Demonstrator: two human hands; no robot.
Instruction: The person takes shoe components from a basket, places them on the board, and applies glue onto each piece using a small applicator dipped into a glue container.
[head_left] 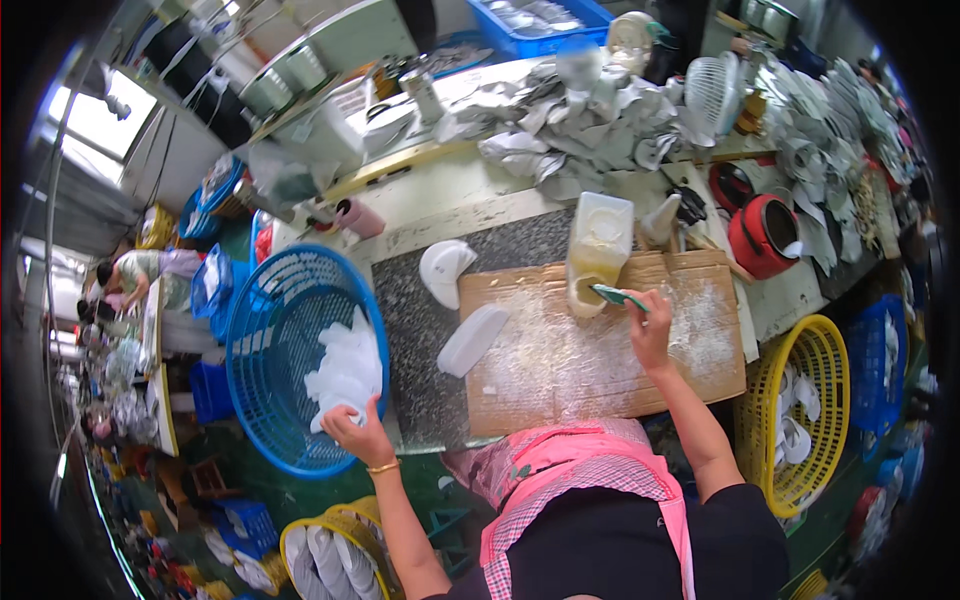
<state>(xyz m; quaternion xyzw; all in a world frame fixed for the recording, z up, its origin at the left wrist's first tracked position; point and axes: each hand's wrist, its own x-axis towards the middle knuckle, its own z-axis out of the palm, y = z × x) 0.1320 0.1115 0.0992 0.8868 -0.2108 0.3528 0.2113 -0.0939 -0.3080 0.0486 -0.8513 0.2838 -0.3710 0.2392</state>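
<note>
My right hand (652, 328) is closed around a flat green handle (618, 297), its far end at the cut mouth of a translucent plastic jug (600, 235). The jug lies tipped on the cardboard and has yellowish liquid inside. What sits on the handle's other end is hidden in the mouth. At the left, my left hand (360, 437) reaches over the near rim of a big blue basket (258, 330), thumb and fingers apart beside the white pieces (345, 365) in it. Two curved white pieces, one upper (444, 270) and one lower (472, 340), lie left of the cardboard.
The stained cardboard sheet (540, 380) covers part of a dark speckled tabletop (410, 370). A yellow basket (830, 430) with white pieces stands at the right. Grey-white pieces (600, 115) are heaped at the back, near a red pot (765, 235) and a pink spool (358, 218).
</note>
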